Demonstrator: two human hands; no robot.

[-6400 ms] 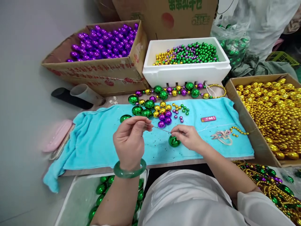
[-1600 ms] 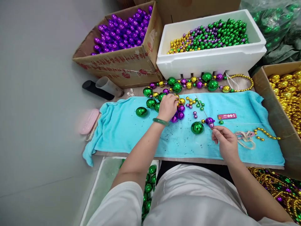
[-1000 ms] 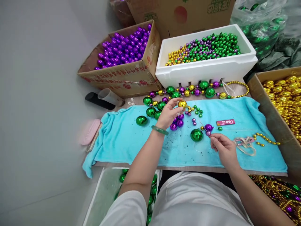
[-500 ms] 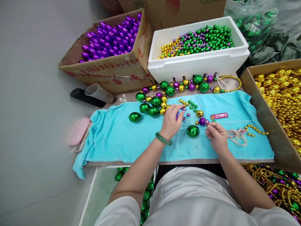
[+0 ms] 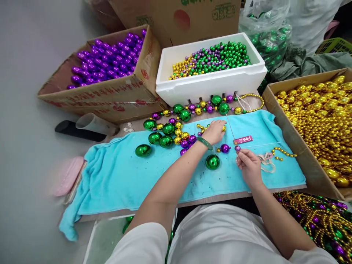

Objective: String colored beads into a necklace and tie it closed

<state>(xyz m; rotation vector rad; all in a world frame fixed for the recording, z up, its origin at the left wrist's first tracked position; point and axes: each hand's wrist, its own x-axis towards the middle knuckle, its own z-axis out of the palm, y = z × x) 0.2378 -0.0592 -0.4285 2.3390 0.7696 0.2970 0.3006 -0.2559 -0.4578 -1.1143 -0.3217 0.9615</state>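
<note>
Head view: needle in one hand, the other among beads

The right hand [image 5: 249,167] has thumb and fingers pinched at the near end of a needle [image 5: 230,127], which slants away over the towel [image 5: 110,183]. At the fingertips is a small purple bead [image 5: 237,148], apparently on the needle. The left hand [image 5: 215,132] is beside small loose beads [image 5: 198,126], its fingertips at a gold bead [image 5: 223,128]; whether they grasp it, I cannot tell. A larger purple bead [image 5: 224,148] lies nearby on the towel.

Picking a bead for threading looks like the step in hand. Next seems to call for a firm pinch, the bead's hole lined up with the needle's tip, and a steady right hand.
</note>
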